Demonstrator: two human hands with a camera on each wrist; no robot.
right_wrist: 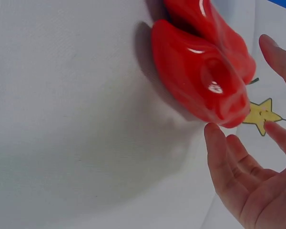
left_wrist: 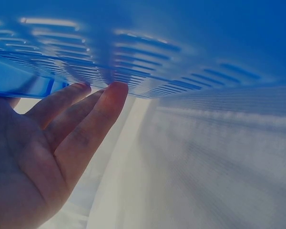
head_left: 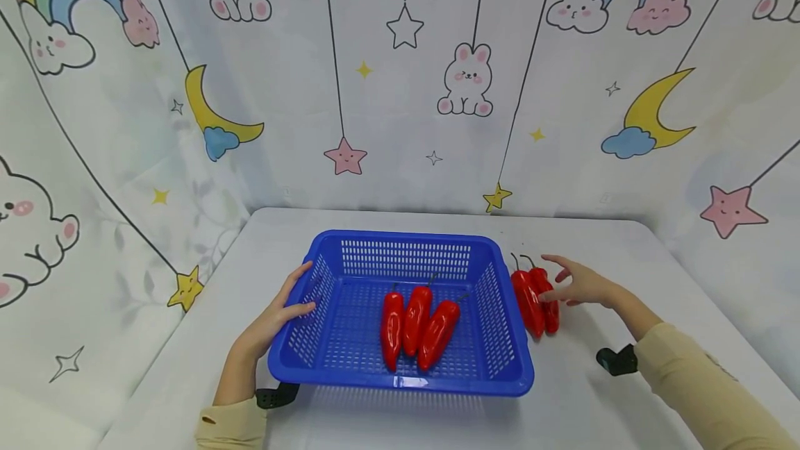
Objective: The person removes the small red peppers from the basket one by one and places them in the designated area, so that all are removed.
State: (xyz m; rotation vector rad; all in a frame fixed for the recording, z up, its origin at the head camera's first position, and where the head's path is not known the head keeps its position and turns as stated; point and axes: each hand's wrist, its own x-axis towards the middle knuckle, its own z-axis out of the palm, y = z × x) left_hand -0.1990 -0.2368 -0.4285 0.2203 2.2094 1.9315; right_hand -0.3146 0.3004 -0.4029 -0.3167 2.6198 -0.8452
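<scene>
A blue plastic basket [head_left: 400, 382] with slotted walls holds three glossy red chili peppers [head_left: 417, 318] lying on its floor. At its left side, my left hand [head_left: 265, 325] grips the rim, thumb lapped over the edge; in the left wrist view its fingers [left_wrist: 105, 107] lie against the slotted outside. Just right of the basket, two more red chili peppers [head_left: 528, 301] lie side by side on the table, stems pointing away. Over the outer one is my right hand [head_left: 584, 283], thumb and fingers spread and holding nothing. In the right wrist view a fingertip [right_wrist: 213, 136] comes right up to that pepper [right_wrist: 195, 71].
A white-covered table [head_left: 212, 339] carries everything. Behind it hangs a pale cloth [head_left: 400, 103] printed with rabbits, stars, moons and rainbows. Dark straps [head_left: 619, 360] sit at both wrists, below the beige sleeves.
</scene>
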